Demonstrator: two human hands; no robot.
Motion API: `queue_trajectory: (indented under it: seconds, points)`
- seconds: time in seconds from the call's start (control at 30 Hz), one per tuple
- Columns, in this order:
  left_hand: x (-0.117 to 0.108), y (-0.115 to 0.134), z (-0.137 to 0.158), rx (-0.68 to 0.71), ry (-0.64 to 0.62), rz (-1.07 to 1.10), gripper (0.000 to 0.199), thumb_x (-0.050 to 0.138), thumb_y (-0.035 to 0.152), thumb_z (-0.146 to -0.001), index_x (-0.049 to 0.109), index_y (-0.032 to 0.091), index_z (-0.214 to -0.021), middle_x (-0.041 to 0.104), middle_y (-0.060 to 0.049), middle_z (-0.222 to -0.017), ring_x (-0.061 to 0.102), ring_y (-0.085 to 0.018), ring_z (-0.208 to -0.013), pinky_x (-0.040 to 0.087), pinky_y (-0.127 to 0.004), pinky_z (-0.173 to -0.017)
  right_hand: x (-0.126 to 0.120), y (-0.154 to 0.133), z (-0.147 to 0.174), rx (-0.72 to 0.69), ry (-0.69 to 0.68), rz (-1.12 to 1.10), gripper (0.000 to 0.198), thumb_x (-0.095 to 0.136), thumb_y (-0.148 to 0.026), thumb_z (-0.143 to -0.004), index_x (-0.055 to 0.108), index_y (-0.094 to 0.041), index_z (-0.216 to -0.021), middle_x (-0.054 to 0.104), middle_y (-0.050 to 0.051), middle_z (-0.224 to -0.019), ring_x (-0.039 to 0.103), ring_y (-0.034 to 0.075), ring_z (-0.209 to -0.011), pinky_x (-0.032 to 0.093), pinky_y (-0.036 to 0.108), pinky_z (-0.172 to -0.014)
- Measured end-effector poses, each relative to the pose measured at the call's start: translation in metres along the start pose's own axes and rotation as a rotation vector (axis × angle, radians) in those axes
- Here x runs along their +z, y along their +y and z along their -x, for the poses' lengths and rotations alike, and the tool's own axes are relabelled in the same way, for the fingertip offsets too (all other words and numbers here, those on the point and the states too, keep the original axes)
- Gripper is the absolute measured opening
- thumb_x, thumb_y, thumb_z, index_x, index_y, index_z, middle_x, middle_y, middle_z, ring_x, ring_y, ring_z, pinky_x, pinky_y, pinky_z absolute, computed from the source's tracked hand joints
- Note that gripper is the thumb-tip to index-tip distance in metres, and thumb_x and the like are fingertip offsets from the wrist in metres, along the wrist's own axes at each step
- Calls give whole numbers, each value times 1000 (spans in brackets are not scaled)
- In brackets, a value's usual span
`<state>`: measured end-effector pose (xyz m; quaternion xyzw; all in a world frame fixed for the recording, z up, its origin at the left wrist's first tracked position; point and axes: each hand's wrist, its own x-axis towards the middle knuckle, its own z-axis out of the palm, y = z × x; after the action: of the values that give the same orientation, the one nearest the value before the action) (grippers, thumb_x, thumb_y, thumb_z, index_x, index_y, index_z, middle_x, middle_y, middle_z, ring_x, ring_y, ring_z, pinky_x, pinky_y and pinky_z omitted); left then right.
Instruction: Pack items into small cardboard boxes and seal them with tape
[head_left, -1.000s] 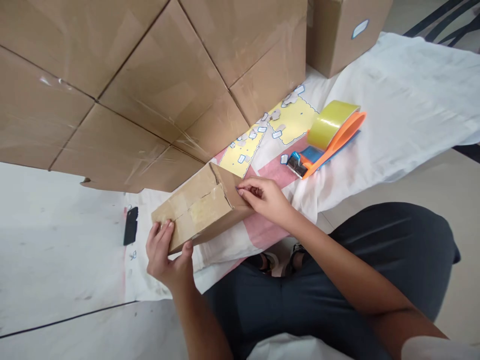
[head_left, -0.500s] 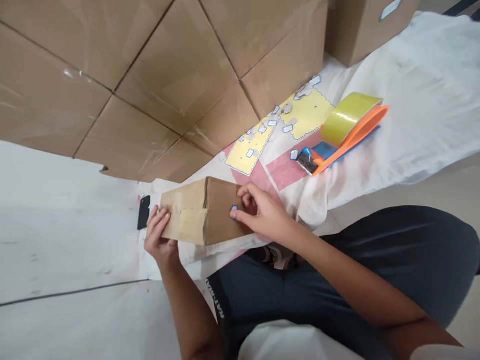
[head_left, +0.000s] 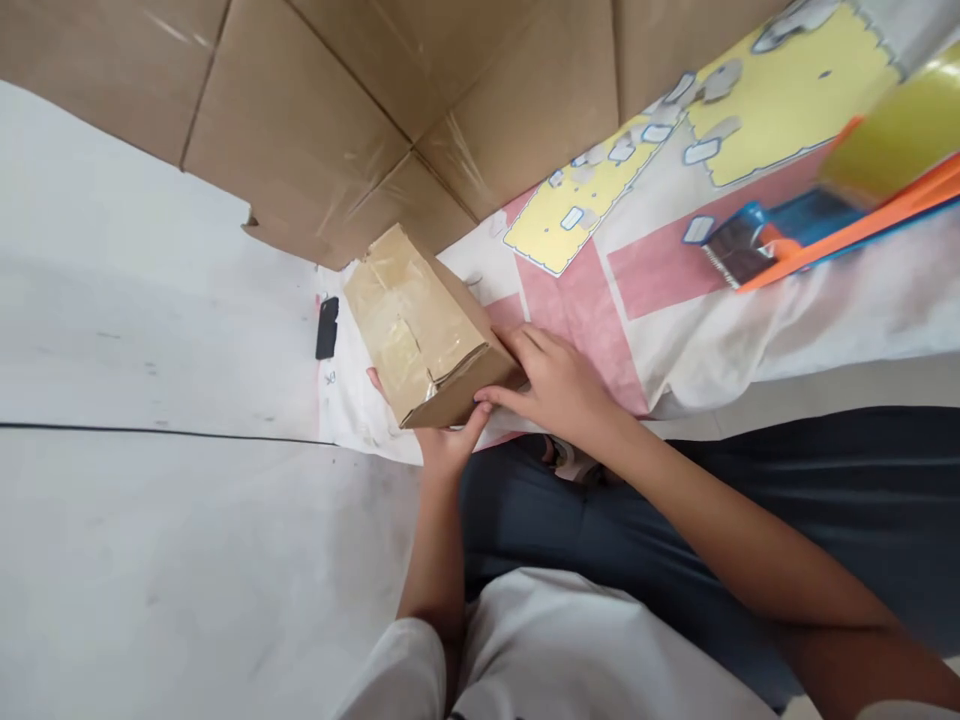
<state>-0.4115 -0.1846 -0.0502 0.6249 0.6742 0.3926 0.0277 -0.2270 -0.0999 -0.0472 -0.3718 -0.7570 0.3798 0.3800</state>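
Note:
A small brown cardboard box (head_left: 420, 320), with clear tape across its top, is held tilted between both hands. My left hand (head_left: 448, 450) grips its near end from below, the thumb up against the near face and one fingertip showing at the box's left side. On the right, my right hand (head_left: 559, 385) has its fingers on the right side and its thumb at the near lower corner. The box's underside and most of my left fingers are hidden.
Stacked large cartons (head_left: 517, 110) line the far side. Yellow label sheets (head_left: 559, 225) lie on the white and pink cloth (head_left: 574, 310). An orange tape dispenser (head_left: 832, 235) with yellow tape lies at the right. A small black object (head_left: 327, 328) is by the wall at left.
The box has been turned, its taped top now slanting away to the upper left. My left hand has shifted from the box's left end to its near end. The view has moved too.

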Motion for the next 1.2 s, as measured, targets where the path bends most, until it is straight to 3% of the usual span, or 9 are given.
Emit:
queue_trajectory:
  seconds: [0.13,0.27,0.5,0.6,0.83,1.0,1.2]
  points:
    - [1,-10,8,-87,-23,-54,65,75,46,-80,56,18,-134,70,-12,-121,63,-30,-124,50,-47,-108,3,0,-1,-27,-14,61,65,72,-53,-83,52,-17,-134,63,15,-119,60,35,-110,49,46,-90]
    - [0,-12,9,-101,-4,-36,64,74,48,-81,56,18,-134,69,-14,-124,57,-30,-132,44,-47,-115,2,2,-3,-86,-44,94,68,70,-57,-83,50,-16,-133,60,16,-119,58,35,-109,49,46,-88]
    - [-3,0,5,-82,84,-87,92,78,50,-77,32,21,-152,36,-17,-158,14,-28,-155,24,-47,-126,-5,7,-5,-131,-98,48,67,65,-57,-86,46,-19,-137,57,16,-123,57,36,-112,49,48,-89]
    - [-10,3,3,-24,84,-125,96,83,43,-73,32,23,-152,23,-16,-164,4,-31,-156,19,-52,-127,-2,5,-4,-94,-73,48,68,66,-60,-84,47,-19,-135,57,16,-120,56,37,-111,48,48,-89]
    - [-29,14,-4,-2,12,-173,92,84,38,-72,35,26,-148,17,-13,-166,23,-31,-153,29,-49,-124,2,2,-5,-81,-56,55,66,66,-61,-84,48,-17,-131,57,16,-117,56,36,-108,49,49,-87]
    - [-30,14,-5,2,22,-197,90,86,36,-70,39,26,-146,18,-14,-166,27,-32,-151,28,-47,-124,1,1,-4,-72,-73,75,64,65,-59,-86,47,-18,-131,56,16,-118,57,36,-109,50,49,-86]
    - [-29,12,-5,-4,34,-105,97,80,41,-77,24,29,-155,17,-14,-166,25,-32,-152,27,-49,-124,4,0,-2,-62,-72,95,65,65,-57,-86,46,-16,-134,56,18,-119,55,37,-112,49,49,-89]
